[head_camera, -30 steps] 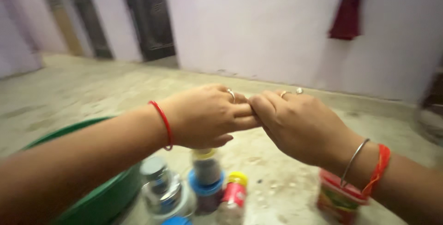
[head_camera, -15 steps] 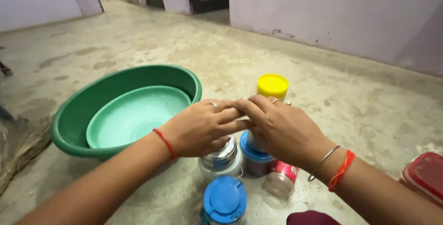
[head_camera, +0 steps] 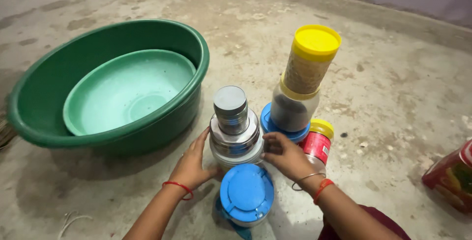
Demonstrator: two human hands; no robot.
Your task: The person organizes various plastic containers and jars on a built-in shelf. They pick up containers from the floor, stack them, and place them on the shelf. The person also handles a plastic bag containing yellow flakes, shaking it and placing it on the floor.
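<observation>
left hand (head_camera: 191, 164): lower centre of frame, palm and fingers pressed to the left side of the stacked round steel tins (head_camera: 235, 134); red thread on the wrist.
right hand (head_camera: 285, 157): lower centre-right, fingertips on the right side of the same stack; bangle and red thread on the wrist.
hands: apart, cupping the stack from both sides. Looks like a steadying hold more than a hard clamp; thumbs are hidden, so hard to tell.
steel stack: centre of frame, wide tin at the bottom, small cylindrical steel tin on top, upright.
blue-lidded clear plastic jar (head_camera: 247, 195): bottom centre, just in front of the stack, between the wrists.
yellow-lidded clear plastic jar stack (head_camera: 302, 80): centre-right, just beside the steel stack, standing on a blue lid.
red-labelled jar with yellow lid (head_camera: 317, 141): close by the right hand.
green plastic basin with a lighter green bowl inside (head_camera: 105, 80): upper left.
red plastic container (head_camera: 450, 176): right edge, well apart.
handling: grip low on the wide tin, keep even pressure both sides, keep it vertical so the small top tin stays put; mind the jars crowding it.
</observation>
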